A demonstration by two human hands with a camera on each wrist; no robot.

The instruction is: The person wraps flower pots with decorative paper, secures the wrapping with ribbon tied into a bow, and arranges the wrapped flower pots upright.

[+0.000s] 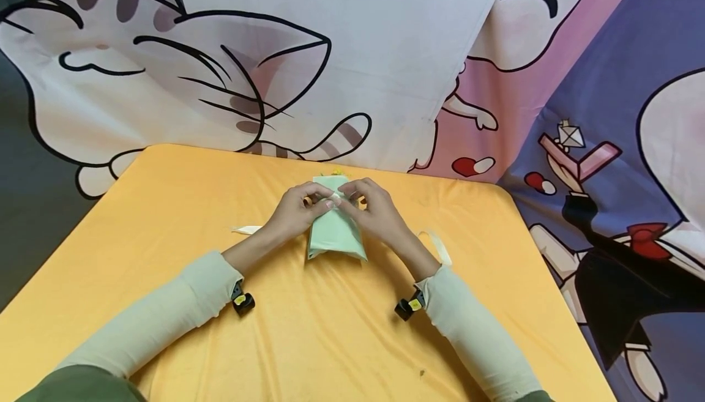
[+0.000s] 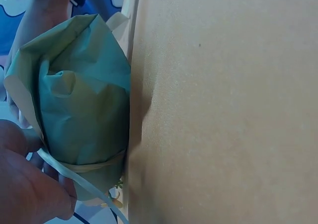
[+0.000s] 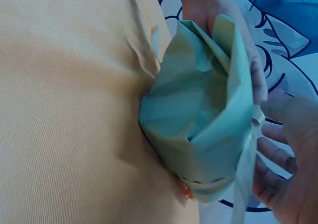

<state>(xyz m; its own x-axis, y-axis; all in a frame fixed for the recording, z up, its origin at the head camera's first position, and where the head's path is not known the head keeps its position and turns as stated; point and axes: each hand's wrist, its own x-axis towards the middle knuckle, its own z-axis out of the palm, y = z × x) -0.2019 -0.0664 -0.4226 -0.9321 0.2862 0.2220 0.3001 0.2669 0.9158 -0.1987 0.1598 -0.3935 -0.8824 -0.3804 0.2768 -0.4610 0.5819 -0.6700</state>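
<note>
A bouquet wrapped in pale green paper lies on the table, its folded bottom end toward me. Small yellow blooms peek out at the far end. Around the wrap runs a cream ribbon, with a small knot or loop on top in the right wrist view. My left hand pinches the ribbon over the middle of the wrap. Opposite it, my right hand pinches the ribbon between thumb and index finger, the fingertips of both hands meeting. In the right wrist view, one ribbon tail hangs beside the paper.
A yellow cloth covers the table. The ribbon's loose ends, a left end and a right end, lie out past the wrists. Cartoon-printed curtains stand behind the table and along its right side.
</note>
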